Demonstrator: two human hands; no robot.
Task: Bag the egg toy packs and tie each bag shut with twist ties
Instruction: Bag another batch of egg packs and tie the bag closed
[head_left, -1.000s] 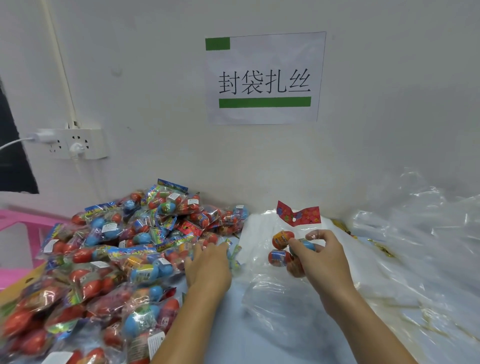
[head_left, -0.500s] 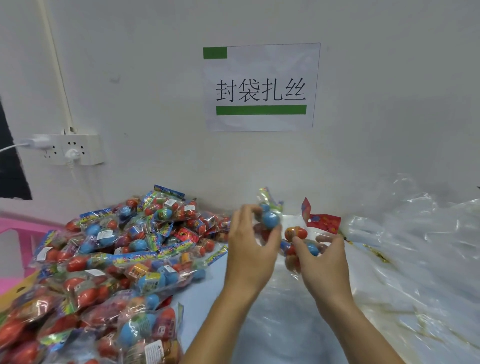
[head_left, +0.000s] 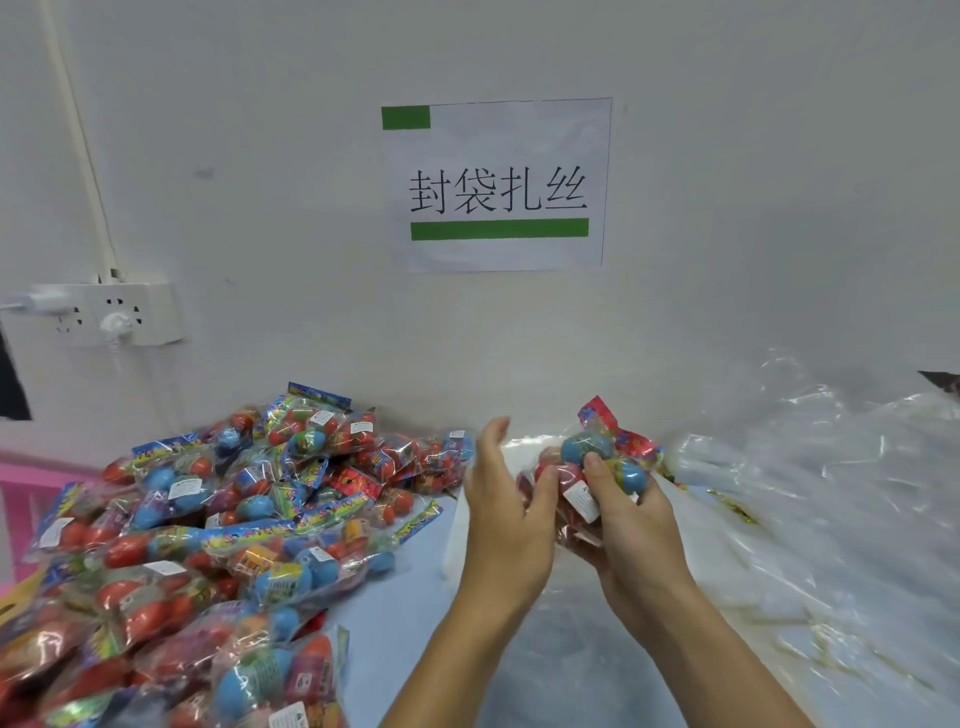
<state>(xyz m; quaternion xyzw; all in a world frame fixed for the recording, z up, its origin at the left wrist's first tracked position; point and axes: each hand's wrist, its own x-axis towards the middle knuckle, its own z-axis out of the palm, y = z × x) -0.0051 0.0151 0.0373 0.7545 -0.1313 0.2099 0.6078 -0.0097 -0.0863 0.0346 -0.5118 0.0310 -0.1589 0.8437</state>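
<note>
Right hand (head_left: 631, 525) grip curls round egg packs (head_left: 597, 467); left hand (head_left: 506, 499) open beside them.

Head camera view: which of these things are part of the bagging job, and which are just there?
Part of the job:
- egg toy packs held in the right hand
- left hand beside them
- pile of packs
- clear bags

Just there:
- wall sign
- power strip
- pink stand
</note>
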